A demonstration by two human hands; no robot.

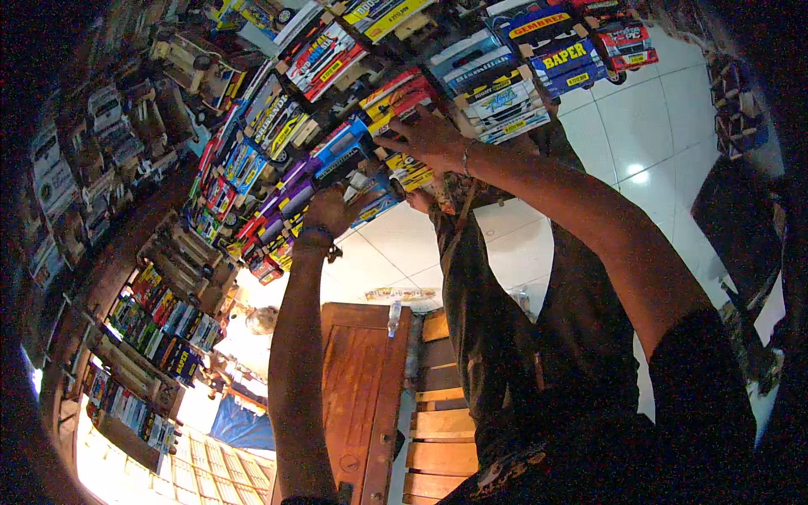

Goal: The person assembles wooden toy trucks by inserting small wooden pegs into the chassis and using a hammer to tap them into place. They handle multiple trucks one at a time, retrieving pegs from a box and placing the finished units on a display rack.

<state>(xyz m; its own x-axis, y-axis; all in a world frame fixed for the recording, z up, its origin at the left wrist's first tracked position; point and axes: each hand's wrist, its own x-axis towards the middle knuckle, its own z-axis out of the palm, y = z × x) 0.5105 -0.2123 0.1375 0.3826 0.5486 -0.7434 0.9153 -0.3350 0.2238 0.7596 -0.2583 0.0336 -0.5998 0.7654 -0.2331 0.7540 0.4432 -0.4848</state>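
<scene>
Rows of colourful wooden toy trucks (497, 93) are stacked across the top of the view. My left hand (330, 210) reaches up under a blue toy truck (341, 154) in the middle of the stack and grips it from below, next to a purple truck (290, 194). My right hand (427, 136), a thin bracelet on its wrist, lies over the same spot. Its fingers curl onto the blue truck's right end, between a red and yellow truck (396, 94) and a small yellow one (411, 173).
Shelves with more toy trucks (160, 324) curve down the left side. A brown wooden door panel (362, 379) and a slatted wooden bench (433, 421) lie below my arms. White floor tiles (640, 126) show on the right, and my dark clothing (513, 337) fills the lower middle.
</scene>
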